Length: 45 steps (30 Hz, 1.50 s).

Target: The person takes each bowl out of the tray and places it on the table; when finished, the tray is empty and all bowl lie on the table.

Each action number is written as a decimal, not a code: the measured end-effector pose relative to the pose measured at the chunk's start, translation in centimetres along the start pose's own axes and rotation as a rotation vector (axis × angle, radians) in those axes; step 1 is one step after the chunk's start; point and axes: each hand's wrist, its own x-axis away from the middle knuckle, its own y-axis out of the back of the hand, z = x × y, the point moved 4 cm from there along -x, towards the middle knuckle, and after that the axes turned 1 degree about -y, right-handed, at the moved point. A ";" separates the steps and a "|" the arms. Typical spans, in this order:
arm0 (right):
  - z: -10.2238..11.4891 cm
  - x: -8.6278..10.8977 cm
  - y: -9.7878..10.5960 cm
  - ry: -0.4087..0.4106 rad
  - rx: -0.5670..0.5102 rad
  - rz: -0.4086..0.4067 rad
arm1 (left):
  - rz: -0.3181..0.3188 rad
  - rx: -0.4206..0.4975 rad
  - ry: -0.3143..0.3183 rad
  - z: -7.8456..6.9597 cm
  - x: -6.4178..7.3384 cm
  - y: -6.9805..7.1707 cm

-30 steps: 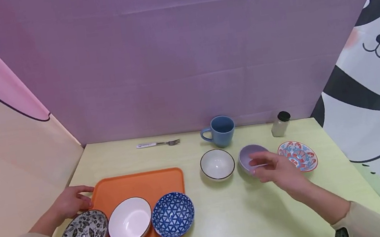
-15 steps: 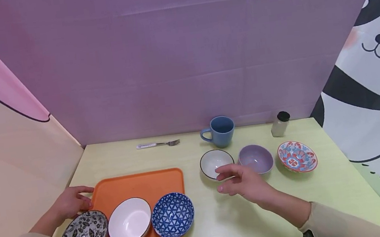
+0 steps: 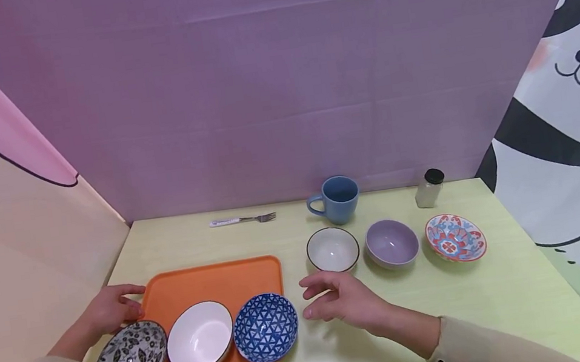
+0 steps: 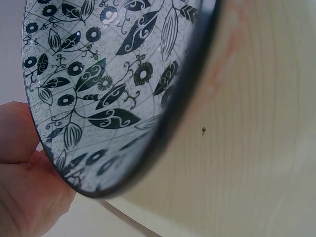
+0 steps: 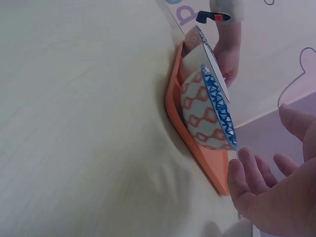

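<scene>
On the orange tray (image 3: 209, 280) three bowls stand in a row: a black-and-white floral bowl (image 3: 130, 361), a plain white bowl (image 3: 200, 337) and a blue triangle-patterned bowl (image 3: 265, 328). My left hand (image 3: 109, 312) is at the tray's left edge, just behind the floral bowl, index finger stretched toward the tray corner; in the left wrist view the floral bowl (image 4: 98, 89) hides much of it. My right hand (image 3: 344, 302), holding nothing, hovers right of the blue bowl with fingers spread and slightly bent. The right wrist view shows the blue bowl's red-patterned outside (image 5: 200, 111) beyond the fingertips.
Behind my right hand are a dark-rimmed white bowl (image 3: 332, 250), a purple bowl (image 3: 392, 244) and a red-and-blue patterned dish (image 3: 455, 237). Farther back are a fork (image 3: 242, 219), a blue mug (image 3: 340, 200) and a black-lidded jar (image 3: 430, 189). A purple backdrop (image 3: 279, 97) borders the table's rear.
My right hand has moved left from over the purple bowl, past the dark-rimmed white bowl, toward the blue bowl. My left hand and the tray have stayed put.
</scene>
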 end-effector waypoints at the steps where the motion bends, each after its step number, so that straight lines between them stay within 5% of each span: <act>1: -0.1 -0.1 -0.2 -0.002 -0.001 0.005 | 0.000 0.002 -0.001 0.0 0.0 0.0; 20: -2.7 -1.7 -2.8 -0.046 -0.033 0.040 | 0.002 0.021 -0.002 0.1 0.0 -0.2; 38: -3.6 -2.5 -3.5 -0.045 -0.035 0.008 | -0.005 0.030 0.000 0.4 0.0 -0.3; 45: -4.1 -2.7 -3.5 -0.103 -0.084 0.032 | -0.026 0.026 -0.001 0.2 0.2 -0.4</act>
